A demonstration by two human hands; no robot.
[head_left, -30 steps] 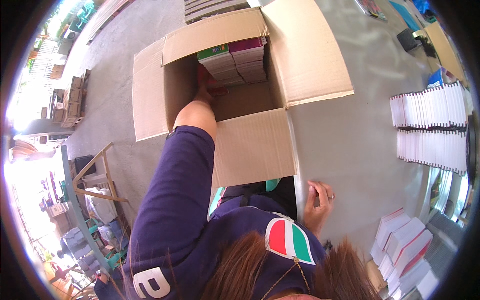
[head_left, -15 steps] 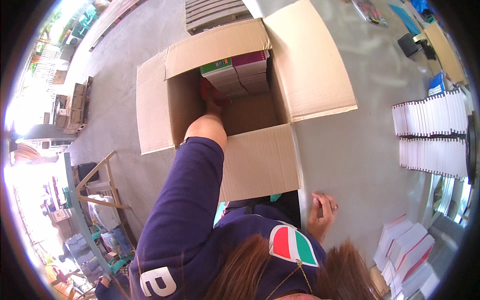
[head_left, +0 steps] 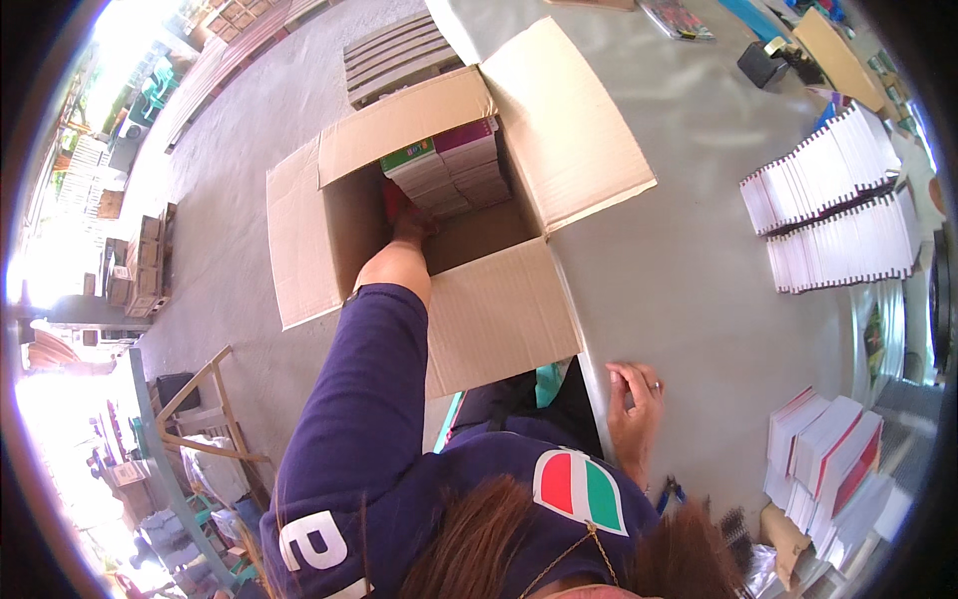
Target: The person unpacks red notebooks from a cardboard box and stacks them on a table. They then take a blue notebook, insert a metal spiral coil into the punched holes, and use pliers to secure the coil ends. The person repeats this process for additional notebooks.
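An open cardboard box (head_left: 499,309) stands in front of me with its flaps folded outward. Inside it, two stacks of books (head_left: 474,175) sit side by side against the far wall, one topped by a green cover and the other by a purple one. My left hand (head_left: 408,222) reaches deep into the box, low at the left side of the green-topped stack. Shadow hides its fingers, and a reddish patch shows beside them. My right hand (head_left: 636,407) rests at the grey table's edge (head_left: 664,299), fingers loosely bent and apart, holding nothing.
Spiral-bound books (head_left: 828,190) stand in two rows on the table at right. Thick books (head_left: 823,449) lie nearer, beside pliers (head_left: 674,491). A wooden pallet (head_left: 399,55) lies beyond the box; a wooden frame (head_left: 205,399) stands at left.
The view has shifted, so the box appears lower and slightly left, and the pliers have come into sight. My left hand stays inside the box beside the books; my right hand stays at the table edge.
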